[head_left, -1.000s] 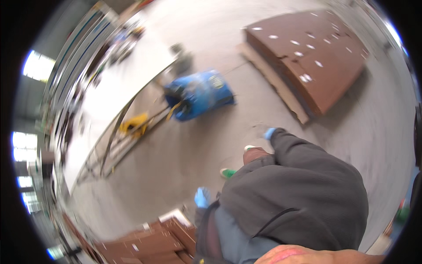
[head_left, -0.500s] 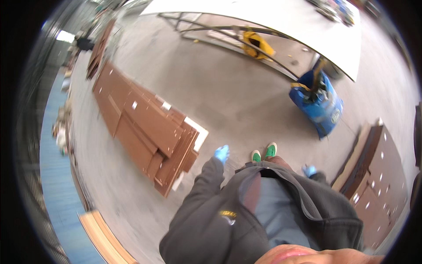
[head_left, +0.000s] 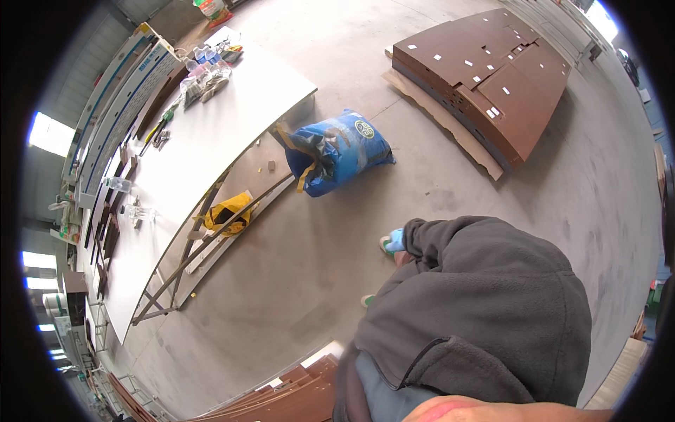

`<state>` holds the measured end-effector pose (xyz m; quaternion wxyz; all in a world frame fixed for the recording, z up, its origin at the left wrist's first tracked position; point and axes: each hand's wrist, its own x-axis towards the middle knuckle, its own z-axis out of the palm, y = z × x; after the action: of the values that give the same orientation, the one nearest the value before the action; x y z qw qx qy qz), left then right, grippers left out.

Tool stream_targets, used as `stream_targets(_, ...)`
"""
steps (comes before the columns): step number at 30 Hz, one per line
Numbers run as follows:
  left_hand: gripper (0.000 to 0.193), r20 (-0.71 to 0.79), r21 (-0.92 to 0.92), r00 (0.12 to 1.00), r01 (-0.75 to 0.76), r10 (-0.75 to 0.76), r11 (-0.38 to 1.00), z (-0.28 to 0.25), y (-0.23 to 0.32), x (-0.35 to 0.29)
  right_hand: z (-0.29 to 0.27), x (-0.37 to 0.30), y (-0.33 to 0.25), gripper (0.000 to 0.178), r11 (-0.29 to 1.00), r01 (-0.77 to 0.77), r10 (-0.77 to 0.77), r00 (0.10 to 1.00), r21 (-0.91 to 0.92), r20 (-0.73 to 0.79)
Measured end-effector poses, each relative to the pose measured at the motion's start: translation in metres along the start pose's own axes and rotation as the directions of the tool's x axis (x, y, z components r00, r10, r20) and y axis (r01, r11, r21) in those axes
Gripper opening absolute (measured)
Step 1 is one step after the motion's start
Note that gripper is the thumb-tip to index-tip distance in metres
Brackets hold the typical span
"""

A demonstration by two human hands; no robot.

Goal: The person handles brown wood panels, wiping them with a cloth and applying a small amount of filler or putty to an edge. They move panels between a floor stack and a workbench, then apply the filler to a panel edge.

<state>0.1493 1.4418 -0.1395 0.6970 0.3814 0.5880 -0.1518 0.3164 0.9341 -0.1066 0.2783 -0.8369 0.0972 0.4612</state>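
Note:
My right hand (head_left: 396,240), in a light blue glove, hangs low beside my body at the end of a dark grey fleece sleeve (head_left: 436,235). It is above one of my green shoes (head_left: 384,245) and apart from everything else around. Its fingers are small and partly hidden, so their pose is unclear. My left hand is out of view. Closest in front of me stands a blue sack (head_left: 351,151) with an open, crumpled mouth, by the corner of a long white table (head_left: 232,105). Farther right lies a stack of brown panels (head_left: 485,84) with white labels.
Cardboard (head_left: 450,126) sticks out under the panel stack. Beneath the table, a yellow bag (head_left: 242,218) sits by the metal frame. Bottles (head_left: 204,56), tools (head_left: 160,130) and dark strips (head_left: 105,232) lie on the tabletop. More brown panels (head_left: 295,397) are at the bottom edge.
My body and view have turned right: the table and blue sack have shifted left, and the right-hand panel stack is now ahead. My left hand has left the view.

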Motion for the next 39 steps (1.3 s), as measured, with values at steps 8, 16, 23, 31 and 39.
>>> stream_targets(8,0.033,0.052,0.03,0.998,0.019,-0.021,0.999,-0.028,0.05,0.027,0.069,-0.034,0.033,0.051,0.96,-0.253,0.268,0.954,0.121,-0.133)
stream_targets(16,0.045,0.073,0.036,0.997,0.031,-0.034,0.999,-0.051,0.073,0.04,0.083,-0.029,-0.065,0.048,0.999,-0.045,0.042,0.99,-0.021,-0.133)
stream_targets(23,0.056,0.058,0.008,0.998,0.023,-0.023,1.0,-0.07,0.083,0.039,0.079,-0.033,-0.086,0.056,1.0,0.008,-0.008,1.0,-0.019,-0.005)
stream_targets(31,0.07,0.018,-0.126,0.999,0.032,-0.03,0.992,-0.106,0.085,0.043,0.084,-0.061,-0.053,0.049,0.984,-0.167,0.176,0.963,0.061,-0.206)
stream_targets(39,0.084,0.079,-0.945,0.997,0.069,0.017,0.32,-0.217,-0.004,0.025,0.073,-0.037,-0.041,0.047,0.99,0.076,-0.084,0.995,-0.122,-0.062)
